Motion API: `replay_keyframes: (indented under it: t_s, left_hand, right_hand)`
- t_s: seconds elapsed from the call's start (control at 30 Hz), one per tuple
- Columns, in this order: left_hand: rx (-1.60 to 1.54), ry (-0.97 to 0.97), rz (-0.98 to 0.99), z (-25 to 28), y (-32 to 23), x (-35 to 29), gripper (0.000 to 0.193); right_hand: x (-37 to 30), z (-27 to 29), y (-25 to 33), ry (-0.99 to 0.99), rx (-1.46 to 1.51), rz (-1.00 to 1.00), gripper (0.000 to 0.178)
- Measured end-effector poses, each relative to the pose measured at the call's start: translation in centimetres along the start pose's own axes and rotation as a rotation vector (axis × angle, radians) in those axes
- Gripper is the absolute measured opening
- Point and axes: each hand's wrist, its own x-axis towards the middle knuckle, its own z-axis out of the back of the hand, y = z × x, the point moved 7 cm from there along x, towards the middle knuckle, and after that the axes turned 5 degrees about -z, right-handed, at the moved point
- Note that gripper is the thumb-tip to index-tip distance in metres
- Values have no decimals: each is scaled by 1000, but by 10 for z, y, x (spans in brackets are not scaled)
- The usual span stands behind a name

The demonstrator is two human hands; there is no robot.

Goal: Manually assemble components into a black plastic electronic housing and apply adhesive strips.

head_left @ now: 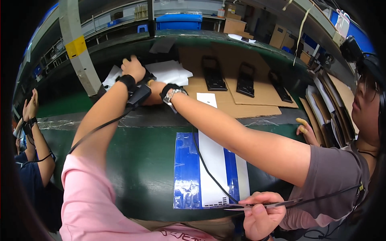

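Note:
My left hand [134,69] reaches to the far left of the bench, its fingers curled at a dark thing mostly hidden behind it. White sheets [167,72] lie beside that hand. A co-worker's hand [155,93], at the end of an arm crossing from the right, is close to my left wrist. A black box with a cable [140,95] is strapped at that wrist. At the near edge, my right hand [263,215] is closed on silver tweezers [237,207], whose tips point left. Beyond the tips lies a long white strip [211,168] on a blue plastic sheet [187,172].
Several black frame-shaped parts [246,82] lie on cardboard sheets [257,105] at the far side. Upright cardboard pieces [327,106] stand at the right beside the co-worker [341,160]. A grey post [78,52] rises at the left; another person's hands [30,106] are past it.

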Motion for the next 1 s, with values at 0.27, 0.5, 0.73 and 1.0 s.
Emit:
replay_keyframes:
  t_s: [0.27,0.5,0.73,1.0]
  left_hand:
    - [-613,236,-716,97,-159,-85,19]
    - [-779,502,-467,-96,-131,28,28]
    - [-108,434,-449,-117,-210,-47,30]
    - [-736,71,-203,-37,-149,-64,20]
  right_hand:
    - [-38,-1,54,118,-39,48,20]
    - [-36,-7,65,302,-181,91,20]
    - [-1,11,41,310,-370,91,18]
    - [3,22,10,-52,-147,-143,15]
